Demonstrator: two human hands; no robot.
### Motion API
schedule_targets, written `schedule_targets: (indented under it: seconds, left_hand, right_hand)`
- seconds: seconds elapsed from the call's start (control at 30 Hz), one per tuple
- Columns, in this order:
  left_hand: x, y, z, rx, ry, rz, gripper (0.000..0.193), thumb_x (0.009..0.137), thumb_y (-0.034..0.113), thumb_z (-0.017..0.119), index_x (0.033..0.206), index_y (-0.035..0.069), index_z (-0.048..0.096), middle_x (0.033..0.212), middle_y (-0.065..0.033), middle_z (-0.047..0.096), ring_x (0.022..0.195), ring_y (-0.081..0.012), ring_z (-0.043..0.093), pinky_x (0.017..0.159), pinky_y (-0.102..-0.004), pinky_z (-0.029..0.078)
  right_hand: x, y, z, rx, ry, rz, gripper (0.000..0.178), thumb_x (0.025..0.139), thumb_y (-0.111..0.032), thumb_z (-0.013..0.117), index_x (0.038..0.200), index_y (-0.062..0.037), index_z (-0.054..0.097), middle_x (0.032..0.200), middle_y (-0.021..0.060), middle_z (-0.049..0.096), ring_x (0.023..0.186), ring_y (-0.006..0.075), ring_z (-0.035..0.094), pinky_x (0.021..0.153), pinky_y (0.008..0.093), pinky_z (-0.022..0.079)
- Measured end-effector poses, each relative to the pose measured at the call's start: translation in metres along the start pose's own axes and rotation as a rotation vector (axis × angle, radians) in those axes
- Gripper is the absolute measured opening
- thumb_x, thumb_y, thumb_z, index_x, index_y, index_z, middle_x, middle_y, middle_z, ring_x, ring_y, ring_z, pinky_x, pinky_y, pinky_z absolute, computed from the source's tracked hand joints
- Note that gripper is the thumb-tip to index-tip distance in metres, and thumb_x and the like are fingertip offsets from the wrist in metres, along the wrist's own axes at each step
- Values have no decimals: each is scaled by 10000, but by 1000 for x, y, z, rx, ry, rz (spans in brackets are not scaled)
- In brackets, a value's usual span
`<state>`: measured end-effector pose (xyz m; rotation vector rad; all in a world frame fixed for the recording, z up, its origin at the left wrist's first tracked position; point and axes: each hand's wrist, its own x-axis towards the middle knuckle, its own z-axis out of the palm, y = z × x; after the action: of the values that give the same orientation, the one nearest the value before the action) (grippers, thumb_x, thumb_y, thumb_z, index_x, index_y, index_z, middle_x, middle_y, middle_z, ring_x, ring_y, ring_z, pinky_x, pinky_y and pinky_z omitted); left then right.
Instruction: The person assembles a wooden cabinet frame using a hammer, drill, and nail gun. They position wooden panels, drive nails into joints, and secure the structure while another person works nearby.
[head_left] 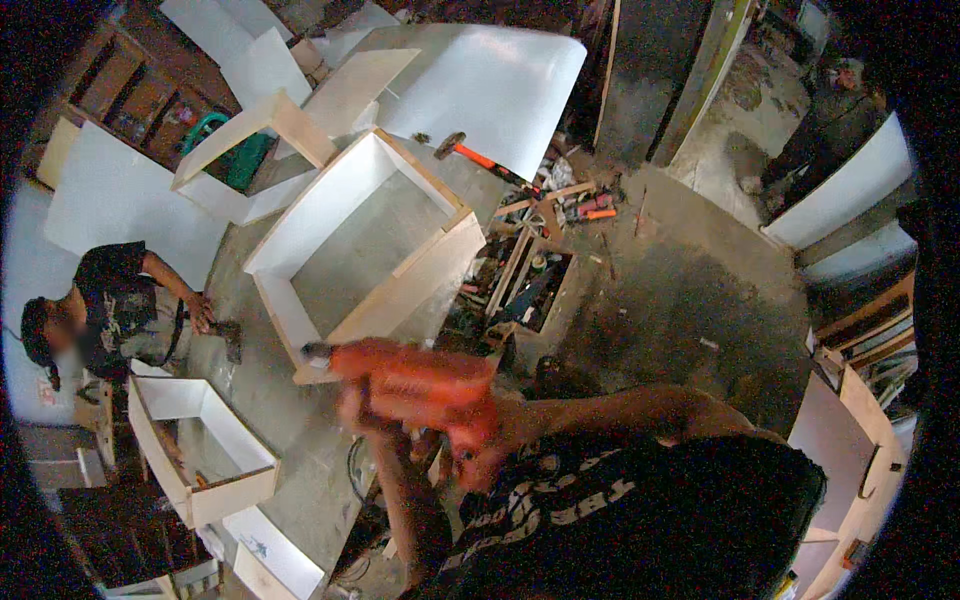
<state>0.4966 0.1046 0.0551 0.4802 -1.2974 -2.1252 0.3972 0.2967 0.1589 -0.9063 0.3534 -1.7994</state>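
An orange power drill (pixel 405 378), blurred by motion, is held close in front of me with its dark chuck (pixel 316 352) pointing left. My right hand (pixel 482 440) grips its handle, the forearm coming in from the right. My left hand (pixel 353 408) is closed under the front of the drill body, its forearm rising from the lower edge. Just beyond the chuck stands a large open box of white panels with bare wooden edges (pixel 440 262), resting on the concrete floor.
A co-worker (pixel 120 310) crouches at the left beside a smaller white box (pixel 240 480). A wooden tool tray (pixel 535 290) and an orange-handled hammer (pixel 470 152) lie behind the large box. Loose white boards (pixel 490 90) lean at the back and at the right (pixel 850 190).
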Motion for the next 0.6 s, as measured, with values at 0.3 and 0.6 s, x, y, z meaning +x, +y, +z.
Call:
schedule_targets:
  seconds: [0.3, 0.6]
  left_hand:
    - [43, -128, 92, -216, -357, -325, 672, 881, 524, 578, 1243, -43, 577, 1172, -179, 658, 1001, -329, 672, 851, -448, 564]
    - [21, -168, 161, -233, -573, -745, 767, 792, 619, 577, 1159, -53, 542, 973, -181, 627, 926, -379, 624, 827, -480, 510]
  right_hand:
    - [-127, -6, -70, -114, 463, 13, 750, 876, -425, 713, 1442, -49, 395, 1405, 111, 491, 1121, 228, 595, 932, 369, 505]
    - [-235, 39, -113, -319, 655, 238, 650, 879, -393, 704, 1390, -69, 466, 1343, 106, 546, 1120, 247, 609, 950, 381, 507]
